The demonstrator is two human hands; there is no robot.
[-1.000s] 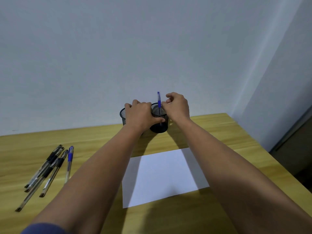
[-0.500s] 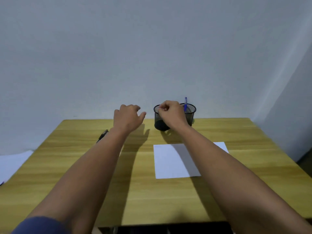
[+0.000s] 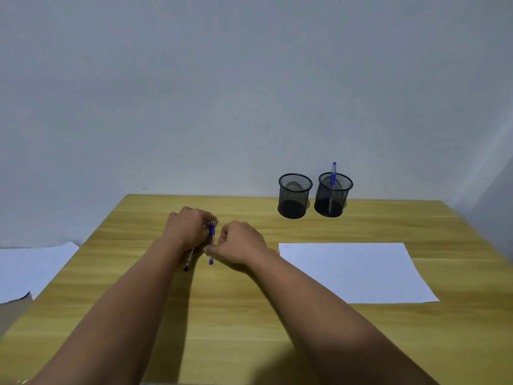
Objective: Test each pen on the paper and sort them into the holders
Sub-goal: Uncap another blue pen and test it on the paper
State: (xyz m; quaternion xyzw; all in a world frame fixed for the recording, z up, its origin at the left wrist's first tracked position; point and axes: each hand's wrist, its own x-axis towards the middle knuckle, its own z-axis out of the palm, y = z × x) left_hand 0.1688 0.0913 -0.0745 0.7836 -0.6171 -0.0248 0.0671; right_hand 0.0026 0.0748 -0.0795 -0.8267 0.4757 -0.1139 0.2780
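My left hand (image 3: 186,228) and my right hand (image 3: 242,245) meet over the left middle of the wooden table (image 3: 249,315). Between them is a blue pen (image 3: 211,238), nearly upright in the picture. The curled left fingers hold its upper end and the right fingertips pinch it lower down. A black-tipped pen (image 3: 189,259) pokes out from under my left wrist; the other pens are hidden by that hand. Two black mesh holders stand at the back: the left holder (image 3: 294,200) looks empty, the right holder (image 3: 333,201) has one blue pen (image 3: 332,177) in it. The white paper (image 3: 358,273) lies right of my hands.
A second white sheet (image 3: 30,269) lies lower down, off the table's left edge. A grey wall rises just behind the table and the holders. The table's left edge runs diagonally near my left forearm.
Both hands left the holders and came back and left to the loose pens. They now hold a blue pen. The view has swung left, so the holders and paper sit further right.
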